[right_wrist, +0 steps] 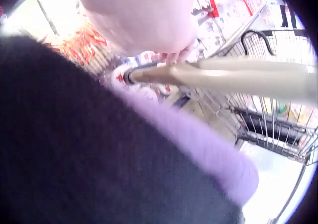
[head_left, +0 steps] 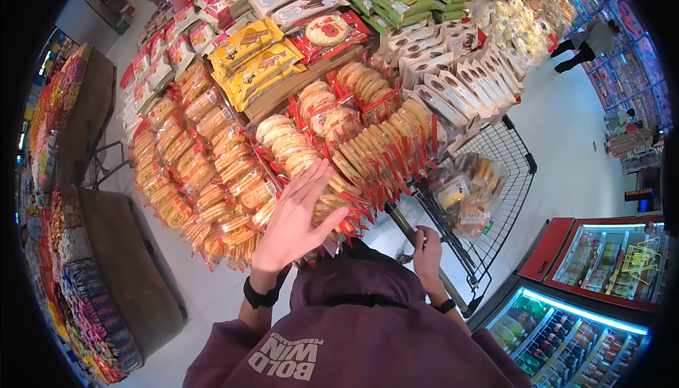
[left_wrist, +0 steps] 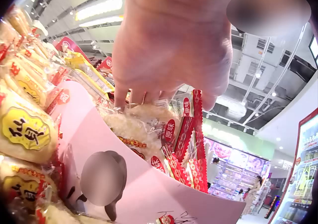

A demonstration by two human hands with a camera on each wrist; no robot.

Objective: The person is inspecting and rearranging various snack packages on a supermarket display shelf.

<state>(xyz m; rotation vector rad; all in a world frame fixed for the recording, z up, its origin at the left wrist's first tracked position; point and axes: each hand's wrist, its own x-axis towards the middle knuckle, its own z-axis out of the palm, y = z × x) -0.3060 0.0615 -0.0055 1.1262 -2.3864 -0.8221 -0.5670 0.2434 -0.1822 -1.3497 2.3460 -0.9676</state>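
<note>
In the head view my left hand (head_left: 300, 218) lies over packs of round crackers (head_left: 288, 149), fingers extended and thumb spread. The left wrist view shows that hand (left_wrist: 174, 45) above a clear, red-edged cracker pack (left_wrist: 141, 129) behind a pink shelf edge (left_wrist: 144, 184); its fingertips are partly hidden, so a grip cannot be confirmed. My right hand (head_left: 427, 255) is at the shopping cart's handle (head_left: 402, 224) with its fingers curled over it. In the right wrist view the fingers of that hand (right_wrist: 149, 20) meet the far side of the handle (right_wrist: 223, 77).
The cart basket (head_left: 520, 169) holds several bagged snacks (head_left: 470, 193). Yellow packs (head_left: 247, 48) and white packs (head_left: 470, 91) fill the display around the crackers. Another shelf (head_left: 127, 268) stands at left, lit fridges (head_left: 566, 338) at lower right, and a person (head_left: 594, 40) farther off.
</note>
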